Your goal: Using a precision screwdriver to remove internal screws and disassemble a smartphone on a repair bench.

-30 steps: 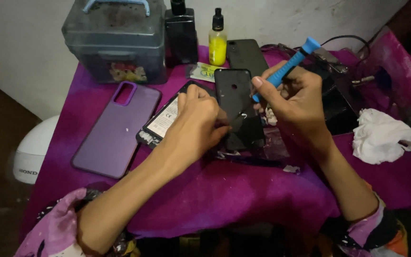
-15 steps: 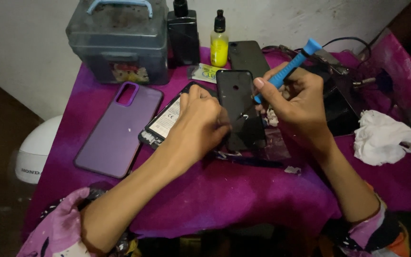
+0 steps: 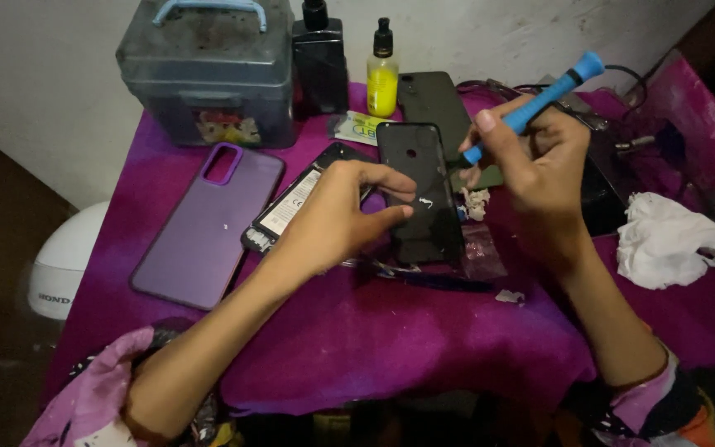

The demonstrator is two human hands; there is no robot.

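Note:
My left hand (image 3: pixel 337 219) rests on the purple cloth (image 3: pixel 357 331), its fingertips pressing the left edge of a black phone back (image 3: pixel 420 186) lying face down. My right hand (image 3: pixel 539 161) grips a blue screwdriver (image 3: pixel 539 103), tilted up to the right, with its tip at the phone's right edge. Under my left hand lies an opened phone (image 3: pixel 291 207) showing its battery. Another dark phone (image 3: pixel 432 103) sits behind the black one.
A purple phone case (image 3: pixel 208 223) lies at the left. A grey lidded box (image 3: pixel 208 74), a black bottle (image 3: pixel 319 54) and a yellow bottle (image 3: pixel 382 74) stand at the back. Crumpled white tissue (image 3: pixel 672 240) lies at the right. A white helmet (image 3: pixel 64 261) sits below the table's left edge.
My left hand's fingers have opened a little and shifted on the black phone's edge. The right hand with the screwdriver stays at the phone's right side.

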